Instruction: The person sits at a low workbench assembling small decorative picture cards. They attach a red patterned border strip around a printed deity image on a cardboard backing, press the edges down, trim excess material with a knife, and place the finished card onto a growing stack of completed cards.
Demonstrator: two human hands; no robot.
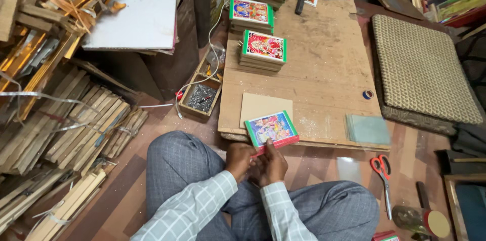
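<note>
Head view: small framed picture [272,129] held at the near edge of the wooden work board [324,69].
Left hand [239,159] and right hand [272,162] both grip its lower red edge, apparently the frame-fitting step; next likely calls for pressing the edge home squarely, backing board [260,105] just behind.

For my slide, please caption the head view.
Both hands, left and right, hold a small framed picture at the board's edge.
</note>
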